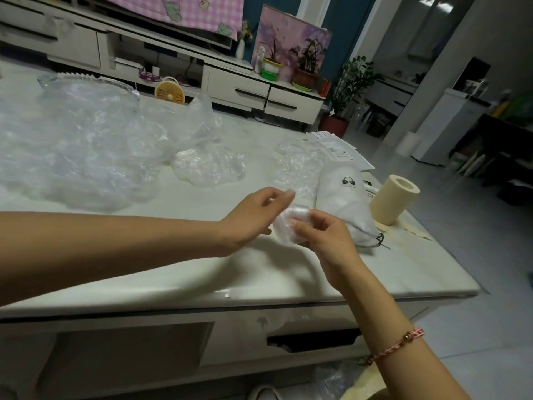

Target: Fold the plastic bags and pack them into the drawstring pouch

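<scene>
At the near edge, below the tabletop: a dark drawer slot; on the right wrist, a pink braided bracelet. Just above the tabletop, between both hands: one small folded bag, clear film pressed into a compact wad. Pinched on its near side by the curled fingers and thumb of the right hand; gripped at its far-left edge by the left hand, fingers likewise curled narrow. Judged near the end of folding for this bag, not yet packed. Just beyond the right hand: the drawstring pouch, white, lying on its side, bulging, so probably part-filled already; dark cord at the near end. Beside it, upright, a cream tape roll. Farther out, well apart from the hands, loose film bags left to fold: a small pile, a middle pile and a large heap. Judged well short of halfway. Not discernible: number of bags in the heap, contents of the pouch, state of its mouth; left fingertips blurred against the film.
</scene>
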